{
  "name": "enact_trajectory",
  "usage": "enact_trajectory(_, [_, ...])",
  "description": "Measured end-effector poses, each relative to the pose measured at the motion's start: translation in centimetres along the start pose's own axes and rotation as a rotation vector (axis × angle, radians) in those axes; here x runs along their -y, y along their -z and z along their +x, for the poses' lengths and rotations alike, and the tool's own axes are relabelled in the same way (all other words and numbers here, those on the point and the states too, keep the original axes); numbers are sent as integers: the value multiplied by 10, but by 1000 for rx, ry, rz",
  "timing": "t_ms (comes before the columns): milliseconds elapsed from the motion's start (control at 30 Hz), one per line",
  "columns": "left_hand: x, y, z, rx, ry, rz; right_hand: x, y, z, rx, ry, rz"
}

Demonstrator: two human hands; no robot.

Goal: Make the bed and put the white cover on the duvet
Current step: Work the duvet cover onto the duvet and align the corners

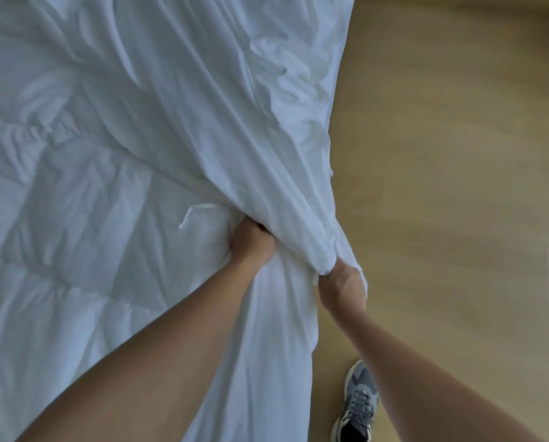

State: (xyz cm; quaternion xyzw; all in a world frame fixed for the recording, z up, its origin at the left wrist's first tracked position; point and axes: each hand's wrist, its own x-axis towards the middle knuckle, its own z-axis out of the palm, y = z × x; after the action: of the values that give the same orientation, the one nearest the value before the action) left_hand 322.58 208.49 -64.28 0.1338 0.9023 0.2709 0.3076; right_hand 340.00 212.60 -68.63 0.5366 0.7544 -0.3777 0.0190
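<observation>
A quilted white duvet (75, 193) lies spread over the bed on the left. The smooth white cover (222, 100) runs across it from the upper left down to my hands, drawn into taut folds. My left hand (250, 244) grips a bunch of the cover where it meets the duvet, fingers curled into the cloth. My right hand (341, 285) grips the cover's gathered end at the bed's edge. A short white tie (193, 212) sticks out of the fabric just left of my left hand.
Light wooden floor (442, 186) fills the right side beside the bed. My foot in a grey trainer (357, 406) stands on it near the bottom, close to the hanging fabric.
</observation>
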Motion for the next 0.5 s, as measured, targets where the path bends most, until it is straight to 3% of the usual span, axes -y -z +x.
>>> enact_trajectory(67, [-4, 9, -2, 71, 52, -222, 12, 6, 12, 33, -167, -64])
enact_trajectory(133, [-11, 27, 3, 108, 136, -496, 30, 17, 16, -120, -190, -74])
enact_trajectory(167, [-15, 40, 12, 64, 177, -619, 43, 19, 13, -276, -97, -74])
enact_trajectory(233, [-19, 69, 40, -76, 243, -880, 81, 18, 0, -528, 285, -40])
enact_trajectory(267, [-20, 84, 56, -118, 276, -1012, 105, 13, -7, -536, 492, -21])
enact_trajectory(333, [-20, 111, 88, -109, 334, -1151, 153, -5, -5, -372, 778, -32])
enact_trajectory(367, [-19, 120, 98, -75, 347, -1162, 176, -14, 2, -271, 803, -52])
enact_trajectory(500, [22, 121, 96, -130, 307, -1125, 243, -32, 46, 5, 554, -154])
